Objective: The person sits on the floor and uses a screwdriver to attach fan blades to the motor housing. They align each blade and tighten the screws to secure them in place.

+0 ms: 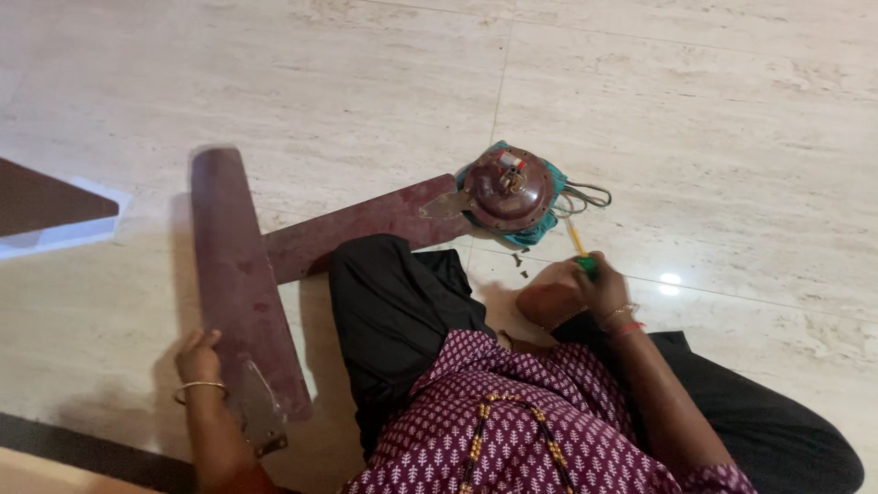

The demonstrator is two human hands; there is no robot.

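I sit on a pale tiled floor. My left hand grips the edge of a loose maroon fan blade near its metal bracket. My right hand holds a screwdriver with a green handle and yellow shaft, its tip pointing toward the round maroon fan motor. The motor rests on a teal cloth, with a second blade still attached to it. Small dark screws lie on the floor near the motor.
Thin wires trail from the motor's right side. A third dark blade tip on a white surface shows at the left edge. My knee in black cloth lies between the two blades.
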